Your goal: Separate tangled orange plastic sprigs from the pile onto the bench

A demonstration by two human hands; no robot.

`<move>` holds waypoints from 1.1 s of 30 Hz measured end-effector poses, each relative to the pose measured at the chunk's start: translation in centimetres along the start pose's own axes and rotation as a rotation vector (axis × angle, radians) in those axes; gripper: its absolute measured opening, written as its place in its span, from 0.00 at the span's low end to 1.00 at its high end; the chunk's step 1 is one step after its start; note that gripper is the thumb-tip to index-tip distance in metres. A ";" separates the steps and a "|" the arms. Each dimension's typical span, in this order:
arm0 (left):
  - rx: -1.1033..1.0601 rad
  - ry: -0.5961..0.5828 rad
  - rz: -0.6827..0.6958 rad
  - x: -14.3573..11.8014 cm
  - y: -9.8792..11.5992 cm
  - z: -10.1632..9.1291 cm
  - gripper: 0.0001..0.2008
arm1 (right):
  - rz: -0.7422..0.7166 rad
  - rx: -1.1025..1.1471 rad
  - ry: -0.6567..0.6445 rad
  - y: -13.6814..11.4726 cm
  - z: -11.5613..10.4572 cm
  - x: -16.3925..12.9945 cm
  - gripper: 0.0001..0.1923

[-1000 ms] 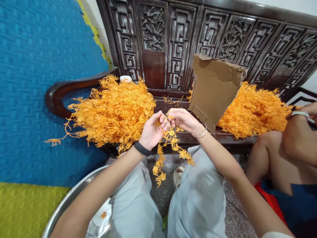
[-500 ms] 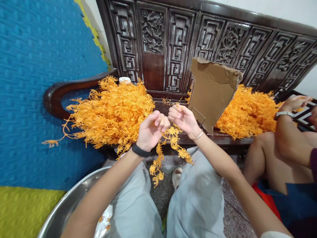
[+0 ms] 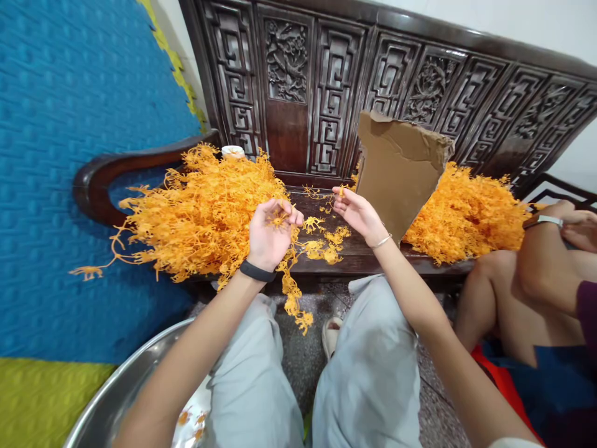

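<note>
Orange plastic sprigs, tangled into a loose strand (image 3: pixel 308 249), trail from a person's two bare hands across the near edge of a dark carved wooden bench (image 3: pixel 354 255) and hang down between the knees toward the speckled floor. The left hand (image 3: pixel 270 233), wearing a black wristband, is turned palm up with fingers loosely curled around a small orange piece (image 3: pixel 278 219) resting in the palm; the strand passes under its heel, though how firmly it is gripped cannot be told. The right hand (image 3: pixel 357 211), with a thin bracelet at the wrist, is held just to the right, thumb and fingertips pinched on a tiny orange bit (image 3: pixel 342 188), the other fingers relaxed. The two hands are apart, with the strand spread on the seat between them.

To the left, a large heap of the same orange sprigs (image 3: pixel 200 211) covers the bench seat and spills over its curved armrest; a small white cup (image 3: pixel 232 150) shows at the heap's far edge. A torn piece of brown cardboard (image 3: pixel 398 168) stands upright right of centre, and beyond it lies a second orange heap (image 3: pixel 461 211). At far right, another person's arm (image 3: pixel 541 261), with a white watch, rests on a bare knee. A metal basin (image 3: pixel 125 386) sits near left, holding a few orange scraps.
</note>
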State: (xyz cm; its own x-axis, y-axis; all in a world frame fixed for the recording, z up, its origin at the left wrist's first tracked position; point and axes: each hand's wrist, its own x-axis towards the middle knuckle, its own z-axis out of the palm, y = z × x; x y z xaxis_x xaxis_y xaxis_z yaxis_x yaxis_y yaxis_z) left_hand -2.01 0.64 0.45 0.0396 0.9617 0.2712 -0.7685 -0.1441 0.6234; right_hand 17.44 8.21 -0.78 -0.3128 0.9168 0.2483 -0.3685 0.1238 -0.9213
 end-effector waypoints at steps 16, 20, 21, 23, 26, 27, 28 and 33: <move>0.215 -0.077 -0.078 -0.2 -0.3 -0.2 0.14 | 0.580 -0.869 0.263 5.9 -6.3 2.0 0.08; 0.289 -0.179 -0.114 -0.3 -0.4 -0.2 0.13 | 0.621 -0.859 0.277 6.0 -6.9 1.9 0.06; 0.300 -0.203 -0.120 -0.4 -0.4 -0.2 0.14 | 0.621 -0.850 0.278 5.9 -6.9 1.8 0.07; 0.321 -0.241 -0.126 -0.6 -0.3 -0.1 0.15 | 0.611 -0.828 0.277 5.6 -6.8 1.7 0.07; 0.344 -0.276 -0.141 -1.0 -0.2 0.0 0.14 | 0.565 -0.784 0.260 4.8 -6.2 1.5 0.07; 0.354 -0.281 -0.149 -1.1 -0.1 0.0 0.14 | 0.543 -0.768 0.253 4.5 -6.0 1.5 0.06; 0.367 -0.282 -0.157 -1.3 0.0 0.0 0.14 | 0.520 -0.752 0.247 4.2 -5.7 1.4 0.05; 0.430 -0.265 -0.135 -2.1 0.7 0.4 0.12 | 0.411 -0.689 0.228 2.8 -4.1 1.2 0.03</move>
State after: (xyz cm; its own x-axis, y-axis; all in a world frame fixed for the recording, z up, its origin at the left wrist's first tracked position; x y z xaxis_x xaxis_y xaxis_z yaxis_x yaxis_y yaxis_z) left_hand -2.37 -1.60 0.61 0.3238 0.8942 0.3090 -0.4154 -0.1591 0.8956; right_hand 19.61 11.20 -4.34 -0.0933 0.9849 -0.1461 0.3775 -0.1008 -0.9205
